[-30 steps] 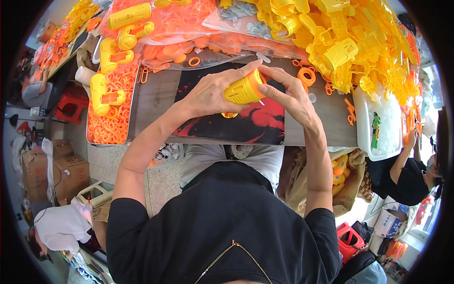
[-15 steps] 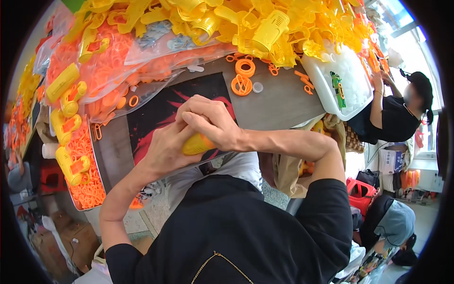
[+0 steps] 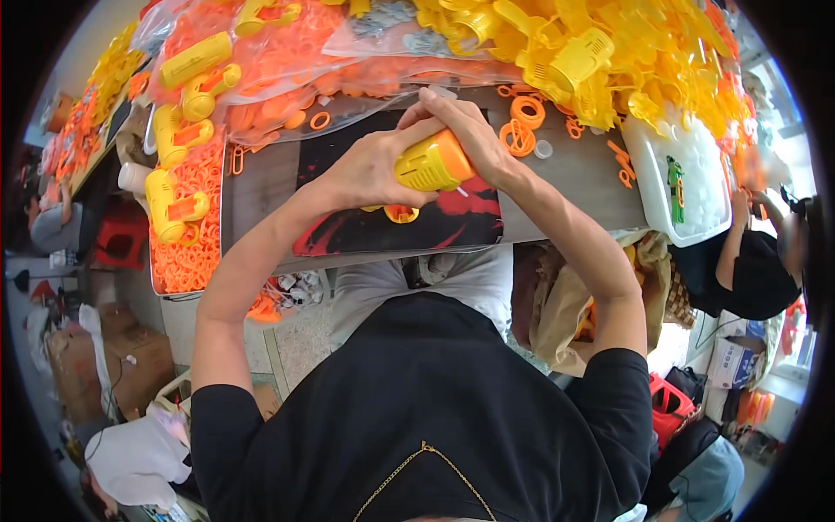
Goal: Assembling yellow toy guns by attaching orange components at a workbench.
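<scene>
A yellow plastic housing (image 3: 421,167) with slots in its side and an orange end is held up over the dark mat, tilted toward the right. My left hand (image 3: 370,172) is closed around its left side. My right hand (image 3: 470,130) wraps over the top and far side, its palm against the orange end; some of its fingers are hidden behind the housing. A thin pale pin-like bit shows at the housing's lower right. Below my hands, another yellow and orange piece (image 3: 401,213) lies on the black and red mat (image 3: 348,233).
Yellow housings (image 3: 583,59) are heaped at the back, beside bags of orange parts (image 3: 287,83). At left, a tray of small orange rings (image 3: 187,265) has yellow pieces along it. Orange rings (image 3: 527,113) and a white bin (image 3: 696,222) are at right. Another person (image 3: 765,261) sits beyond.
The view has swung, so the table appears farther right. My hands have lifted and turned the housing, showing its slotted side and orange end. The piece beneath on the mat now shows.
</scene>
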A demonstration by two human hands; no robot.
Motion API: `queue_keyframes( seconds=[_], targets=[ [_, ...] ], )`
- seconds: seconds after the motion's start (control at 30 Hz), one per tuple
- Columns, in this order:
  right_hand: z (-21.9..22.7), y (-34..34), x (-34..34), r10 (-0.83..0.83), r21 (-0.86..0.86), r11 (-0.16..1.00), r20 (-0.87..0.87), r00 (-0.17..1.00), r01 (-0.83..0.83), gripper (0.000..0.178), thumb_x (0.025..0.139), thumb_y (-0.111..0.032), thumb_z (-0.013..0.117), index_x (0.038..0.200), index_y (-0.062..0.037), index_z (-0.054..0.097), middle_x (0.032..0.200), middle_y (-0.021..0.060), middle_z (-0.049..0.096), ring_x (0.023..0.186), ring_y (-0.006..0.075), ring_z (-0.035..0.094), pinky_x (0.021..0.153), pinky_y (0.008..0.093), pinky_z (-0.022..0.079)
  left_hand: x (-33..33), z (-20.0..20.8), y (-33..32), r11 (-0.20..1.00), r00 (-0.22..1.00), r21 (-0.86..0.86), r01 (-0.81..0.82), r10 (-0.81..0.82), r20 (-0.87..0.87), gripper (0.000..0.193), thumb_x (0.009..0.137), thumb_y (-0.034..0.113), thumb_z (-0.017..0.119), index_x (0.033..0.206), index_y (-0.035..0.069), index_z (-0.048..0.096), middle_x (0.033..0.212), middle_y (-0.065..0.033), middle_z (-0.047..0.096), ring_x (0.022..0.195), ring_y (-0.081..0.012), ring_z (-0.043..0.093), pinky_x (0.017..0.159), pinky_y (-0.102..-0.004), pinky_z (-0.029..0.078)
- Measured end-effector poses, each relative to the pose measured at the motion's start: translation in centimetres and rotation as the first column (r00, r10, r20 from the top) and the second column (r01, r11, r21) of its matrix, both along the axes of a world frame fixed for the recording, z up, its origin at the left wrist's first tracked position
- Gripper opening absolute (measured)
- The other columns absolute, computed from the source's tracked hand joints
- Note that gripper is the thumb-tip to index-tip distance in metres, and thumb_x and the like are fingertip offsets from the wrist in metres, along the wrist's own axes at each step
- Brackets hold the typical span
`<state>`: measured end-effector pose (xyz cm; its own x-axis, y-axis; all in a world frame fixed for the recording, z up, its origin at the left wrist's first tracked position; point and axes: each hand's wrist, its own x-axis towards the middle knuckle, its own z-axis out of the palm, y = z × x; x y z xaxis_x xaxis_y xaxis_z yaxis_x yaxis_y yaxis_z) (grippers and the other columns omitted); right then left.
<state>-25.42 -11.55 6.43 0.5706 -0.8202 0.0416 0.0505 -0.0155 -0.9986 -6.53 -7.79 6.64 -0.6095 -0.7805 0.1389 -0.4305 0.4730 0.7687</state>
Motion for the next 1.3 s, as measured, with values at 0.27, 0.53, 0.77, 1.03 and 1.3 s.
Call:
queue_keyframes(
  seconds=[0.27, 0.53, 0.77, 1.03, 1.3],
  targets=[
    [-1.2, -0.7, 1.0, -0.044, -0.318, 0.947, 0.014, 0.999, 0.046, 0.057, 0.104, -0.042, 0.039, 0.087, 0.0051, 0.067, 0.085, 0.0115, 0.066, 0.079, 0.0164, 0.062, 0.075, 0.0302, 0.050, 0.6, -0.7, 0.0, 0.997, 0.998, -0.074, -0.036, 0.040, 0.049, 0.089, 0.067, 0.029, 0.081, 0.146, 0.011, 0.044, 0.109, -0.0199, 0.069, 0.096, -0.0384, 0.068, 0.084, -0.0439, 0.054],
    [0.5, 0.7, 0.8, -0.064, 0.042, 0.997, -0.058, 0.996, 0.066, 0.055, 0.103, -0.045, 0.043, 0.092, 0.0037, 0.067, 0.085, 0.0084, 0.065, 0.079, 0.0155, 0.062, 0.077, 0.0299, 0.051, 0.3, 0.2, 1.0, 0.996, 0.993, -0.059, -0.064, 0.070, 0.095, 0.089, 0.068, 0.027, 0.086, 0.145, 0.008, 0.045, 0.111, -0.0189, 0.069, 0.099, -0.0358, 0.070, 0.087, -0.0405, 0.055],
    [0.0, 1.1, 1.0, -0.127, 0.027, 0.991, -0.047, 0.991, 0.128, 0.061, 0.107, -0.045, 0.035, 0.094, 0.0051, 0.067, 0.089, 0.0123, 0.067, 0.081, 0.0156, 0.065, 0.077, 0.0286, 0.053, 0.5, 0.4, 0.5, 1.000, 0.996, 0.004, -0.023, 0.023, 0.087, 0.088, 0.067, 0.025, 0.086, 0.144, 0.009, 0.046, 0.113, -0.0178, 0.069, 0.099, -0.0363, 0.069, 0.088, -0.0407, 0.054],
    [-0.3, 1.9, 0.8, -0.135, -0.091, 0.987, 0.014, 0.991, 0.136, 0.051, 0.108, -0.035, 0.034, 0.090, 0.0031, 0.063, 0.085, 0.0097, 0.064, 0.077, 0.0154, 0.060, 0.074, 0.0303, 0.051, 0.4, 0.6, 0.8, 1.000, 0.995, 0.010, 0.010, -0.011, 0.097, 0.089, 0.064, 0.021, 0.085, 0.143, 0.010, 0.047, 0.109, -0.0171, 0.070, 0.089, -0.0367, 0.070, 0.079, -0.0414, 0.056],
    [-1.0, 0.8, 0.8, -0.171, -0.087, 0.981, 0.029, 0.985, 0.173, 0.052, 0.109, -0.039, 0.033, 0.100, 0.0031, 0.063, 0.094, 0.0112, 0.066, 0.083, 0.0158, 0.063, 0.079, 0.0306, 0.051, 0.5, 0.5, -0.4, 1.000, 0.995, 0.007, 0.024, -0.024, 0.092, 0.086, 0.066, 0.018, 0.083, 0.144, 0.010, 0.047, 0.112, -0.0144, 0.069, 0.092, -0.0302, 0.071, 0.083, -0.0381, 0.056]
  ],
)
